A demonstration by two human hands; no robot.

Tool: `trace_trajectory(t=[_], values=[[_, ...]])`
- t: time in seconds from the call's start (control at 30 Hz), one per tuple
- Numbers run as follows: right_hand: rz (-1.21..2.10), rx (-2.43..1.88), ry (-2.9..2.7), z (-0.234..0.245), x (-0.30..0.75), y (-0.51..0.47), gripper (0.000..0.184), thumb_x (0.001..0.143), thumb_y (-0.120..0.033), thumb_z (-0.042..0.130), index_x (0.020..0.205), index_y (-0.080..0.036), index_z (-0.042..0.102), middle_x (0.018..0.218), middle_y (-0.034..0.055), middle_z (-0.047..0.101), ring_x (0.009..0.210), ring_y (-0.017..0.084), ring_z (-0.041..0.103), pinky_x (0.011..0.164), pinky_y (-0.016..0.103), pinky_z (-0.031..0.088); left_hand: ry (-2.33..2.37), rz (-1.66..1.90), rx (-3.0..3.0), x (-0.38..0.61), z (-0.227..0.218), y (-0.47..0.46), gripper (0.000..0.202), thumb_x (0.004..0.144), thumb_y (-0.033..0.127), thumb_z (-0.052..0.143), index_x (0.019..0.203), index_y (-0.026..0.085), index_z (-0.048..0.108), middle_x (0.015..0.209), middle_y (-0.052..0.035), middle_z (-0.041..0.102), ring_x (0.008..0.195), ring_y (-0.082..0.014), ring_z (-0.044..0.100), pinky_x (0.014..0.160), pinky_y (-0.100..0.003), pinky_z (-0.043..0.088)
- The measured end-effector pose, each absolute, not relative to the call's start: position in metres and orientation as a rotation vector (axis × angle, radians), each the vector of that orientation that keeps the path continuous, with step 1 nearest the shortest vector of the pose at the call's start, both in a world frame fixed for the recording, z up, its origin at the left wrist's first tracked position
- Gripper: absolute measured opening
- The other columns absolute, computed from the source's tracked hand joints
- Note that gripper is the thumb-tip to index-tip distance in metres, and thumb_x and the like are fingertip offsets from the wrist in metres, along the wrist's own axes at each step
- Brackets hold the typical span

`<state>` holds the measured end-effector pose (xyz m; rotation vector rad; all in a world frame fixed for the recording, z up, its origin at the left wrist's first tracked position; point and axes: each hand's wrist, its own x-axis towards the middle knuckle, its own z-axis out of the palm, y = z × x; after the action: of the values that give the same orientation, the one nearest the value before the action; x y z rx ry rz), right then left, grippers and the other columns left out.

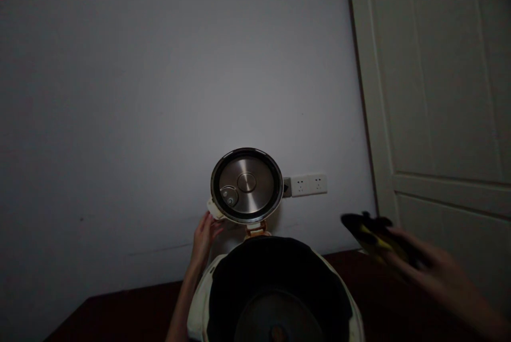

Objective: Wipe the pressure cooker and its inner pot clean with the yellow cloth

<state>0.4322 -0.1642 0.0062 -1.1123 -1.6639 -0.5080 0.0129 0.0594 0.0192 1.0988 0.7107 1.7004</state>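
Note:
A white electric pressure cooker (196, 304) stands in front of me with its lid (259, 182) raised, the metal inner face turned toward me. Its dark inside is visible, with a round plate at the bottom. My left hand (204, 235) reaches up beside the cooker, fingers bent at the white tab (215, 210) on the lid's lower left edge; the fingertips are partly hidden behind it. Off to the right, apart from the cooker, my right hand (431, 267) grips a black and yellow hand tool (371, 233). Motion blurs the tool, so its exact kind is unclear.
The cooker rests on a dark red tabletop (131, 307) against a pale wall (159, 91). White wall sockets (309, 185) are just right of the lid. A cream panelled door (439, 91) rises on the right. An orange-brown hinge (256, 229) joins lid and body.

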Motion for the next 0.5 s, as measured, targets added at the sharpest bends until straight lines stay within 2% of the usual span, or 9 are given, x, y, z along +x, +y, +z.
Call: trace_trajectory(t=[0.1,0.17,0.23,0.37,0.5], values=[[-0.574,-1.0,-1.757,0.078,0.383,-0.107,0.044,0.084,-0.032,0.05,0.128,-0.031,0.044,0.109,0.0096,0.063,0.094,0.023,0.062,0.076,0.037,0.05,0.675,1.718,1.118,0.016,0.018,0.069,0.045,0.083,0.031,0.055,0.126,0.02,0.047,0.115,-0.0118,0.062,0.085,-0.0204,0.067,0.069,-0.031,0.054],[-0.723,-0.894,-1.926,0.119,0.344,-0.068,0.039,0.088,-0.027,0.044,0.127,-0.024,0.047,0.114,0.0105,0.061,0.102,0.023,0.057,0.084,0.038,0.047,0.645,1.728,1.115,0.018,0.016,0.075,0.047,0.081,0.033,0.057,0.126,0.021,0.047,0.121,-0.0116,0.059,0.089,-0.0213,0.066,0.072,-0.033,0.054],[-0.957,-0.817,-2.062,0.148,0.306,-0.03,0.036,0.091,-0.022,0.041,0.125,-0.022,0.051,0.118,0.0105,0.059,0.105,0.024,0.053,0.086,0.039,0.044,0.619,1.727,1.124,0.019,0.013,0.08,0.048,0.079,0.036,0.059,0.124,0.021,0.049,0.123,-0.0117,0.058,0.091,-0.0219,0.065,0.074,-0.034,0.054],[-1.323,-0.629,-2.292,0.175,0.243,0.047,0.037,0.093,-0.019,0.038,0.128,-0.022,0.047,0.129,0.0102,0.053,0.11,0.025,0.049,0.086,0.042,0.041,0.565,1.713,1.18,0.024,0.003,0.086,0.051,0.077,0.043,0.061,0.122,0.023,0.05,0.124,-0.0102,0.057,0.101,-0.0226,0.062,0.08,-0.034,0.052],[-1.428,-0.496,-2.394,0.176,0.208,0.102,0.033,0.093,-0.018,0.039,0.123,-0.019,0.051,0.126,0.0122,0.055,0.111,0.023,0.05,0.087,0.042,0.04,0.546,1.745,1.142,0.03,-0.001,0.085,0.049,0.079,0.042,0.059,0.125,0.027,0.049,0.126,-0.0075,0.056,0.11,-0.022,0.057,0.083,-0.033,0.051]])
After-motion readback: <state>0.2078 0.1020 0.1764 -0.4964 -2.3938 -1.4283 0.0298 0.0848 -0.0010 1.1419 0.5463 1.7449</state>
